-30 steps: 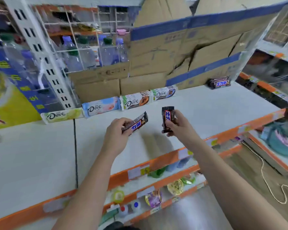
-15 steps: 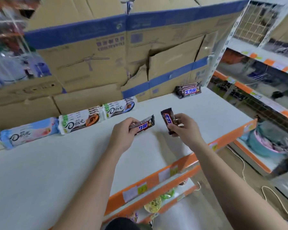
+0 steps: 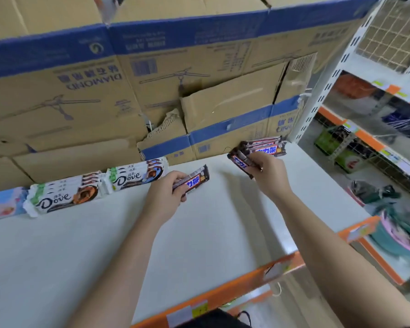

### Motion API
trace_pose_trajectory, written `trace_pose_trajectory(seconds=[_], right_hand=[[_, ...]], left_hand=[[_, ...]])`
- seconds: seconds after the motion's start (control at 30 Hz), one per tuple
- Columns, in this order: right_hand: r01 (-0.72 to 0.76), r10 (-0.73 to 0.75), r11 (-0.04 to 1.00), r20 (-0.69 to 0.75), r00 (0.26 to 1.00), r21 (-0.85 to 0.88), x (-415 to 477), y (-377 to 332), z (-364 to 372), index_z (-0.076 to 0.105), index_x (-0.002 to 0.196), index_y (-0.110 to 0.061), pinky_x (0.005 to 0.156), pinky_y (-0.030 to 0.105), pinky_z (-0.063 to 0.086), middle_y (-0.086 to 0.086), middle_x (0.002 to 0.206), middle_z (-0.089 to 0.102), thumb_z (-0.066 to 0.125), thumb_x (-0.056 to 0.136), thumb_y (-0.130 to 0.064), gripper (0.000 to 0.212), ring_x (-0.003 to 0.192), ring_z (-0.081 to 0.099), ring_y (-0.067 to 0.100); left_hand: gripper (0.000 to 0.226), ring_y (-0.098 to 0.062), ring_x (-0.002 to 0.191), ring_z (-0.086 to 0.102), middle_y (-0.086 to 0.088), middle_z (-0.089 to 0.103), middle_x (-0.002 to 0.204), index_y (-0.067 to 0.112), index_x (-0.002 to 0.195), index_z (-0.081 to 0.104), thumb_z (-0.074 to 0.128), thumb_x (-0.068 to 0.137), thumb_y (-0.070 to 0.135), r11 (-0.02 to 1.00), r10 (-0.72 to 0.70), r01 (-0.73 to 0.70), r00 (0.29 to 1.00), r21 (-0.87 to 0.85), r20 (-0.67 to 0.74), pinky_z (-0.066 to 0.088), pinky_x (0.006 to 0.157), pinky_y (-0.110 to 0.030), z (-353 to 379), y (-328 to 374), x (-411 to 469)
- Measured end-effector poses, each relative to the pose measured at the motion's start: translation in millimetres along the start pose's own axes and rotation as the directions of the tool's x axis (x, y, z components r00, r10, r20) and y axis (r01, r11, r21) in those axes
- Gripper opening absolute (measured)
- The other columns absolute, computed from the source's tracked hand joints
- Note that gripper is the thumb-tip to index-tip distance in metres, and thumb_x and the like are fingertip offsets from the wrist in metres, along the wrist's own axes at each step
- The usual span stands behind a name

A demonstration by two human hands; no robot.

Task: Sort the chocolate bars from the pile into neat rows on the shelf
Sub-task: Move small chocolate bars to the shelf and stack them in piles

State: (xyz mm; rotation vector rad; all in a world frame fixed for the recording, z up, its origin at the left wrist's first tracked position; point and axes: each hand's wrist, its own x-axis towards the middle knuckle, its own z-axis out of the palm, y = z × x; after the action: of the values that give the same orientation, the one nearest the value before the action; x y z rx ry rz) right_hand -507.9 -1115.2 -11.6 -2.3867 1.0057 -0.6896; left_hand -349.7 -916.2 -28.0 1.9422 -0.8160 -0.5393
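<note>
The left hand grips a brown, blue-lettered Snickers bar over the white shelf, the right hand grips a second bar beside the back-corner stack, and bare surface reaches the orange front edge.

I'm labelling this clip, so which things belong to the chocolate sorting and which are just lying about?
Job: left hand, left-hand bar, right hand, right-hand bar, brown bar stack, Dove stacks, shelf.
Lying about: cardboard boxes, plastic basins.

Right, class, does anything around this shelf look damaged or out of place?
Yes: the cardboard box behind the shelf is damaged. Its front panel is split and bulging outward, with a ragged torn edge at its lower left.
</note>
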Motion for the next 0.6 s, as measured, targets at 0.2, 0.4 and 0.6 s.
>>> trace_pose_trajectory(seconds=[0.2,0.4,0.6], right_hand=[[0.155,-0.158,0.987,0.124,0.98,0.031,57.5,16.8,4.2,0.067,0.089,-0.01,0.066,0.036,0.046,0.007,0.08,0.07,0.067,0.073,-0.004,0.017,0.076,0.06,0.026],[0.307,-0.305,0.951,0.22,0.927,0.025,84.3,23.9,18.3,0.07,0.096,-0.007,0.064,0.025,0.035,0.009,0.092,0.072,0.061,0.078,-0.001,0.021,0.086,0.064,0.029],[0.366,-0.381,0.924,0.205,0.902,0.107,85.3,27.9,16.4,0.068,0.097,-0.007,0.073,0.036,0.048,0.009,0.093,0.071,0.06,0.077,0.003,0.023,0.086,0.063,0.03]], left_hand=[[0.019,-0.01,0.064,0.067,0.003,0.069,0.084,0.027,0.096,0.061,0.057,0.089,0.01,0.998,-0.064,0.067,0.98,0.007,-0.186,0.054,0.061,-0.029,26.6,10.8,-2.5],[0.017,-0.013,0.076,0.064,0.006,0.067,0.09,0.023,0.101,0.065,0.06,0.088,0.012,0.989,-0.132,0.146,0.932,0.014,-0.339,0.057,0.068,-0.039,42.0,14.0,-15.7],[0.021,-0.016,0.08,0.059,0.001,0.066,0.096,0.019,0.106,0.065,0.057,0.089,0.01,0.977,-0.103,0.164,0.923,0.138,-0.371,0.044,0.068,-0.025,46.6,20.1,-9.5]])
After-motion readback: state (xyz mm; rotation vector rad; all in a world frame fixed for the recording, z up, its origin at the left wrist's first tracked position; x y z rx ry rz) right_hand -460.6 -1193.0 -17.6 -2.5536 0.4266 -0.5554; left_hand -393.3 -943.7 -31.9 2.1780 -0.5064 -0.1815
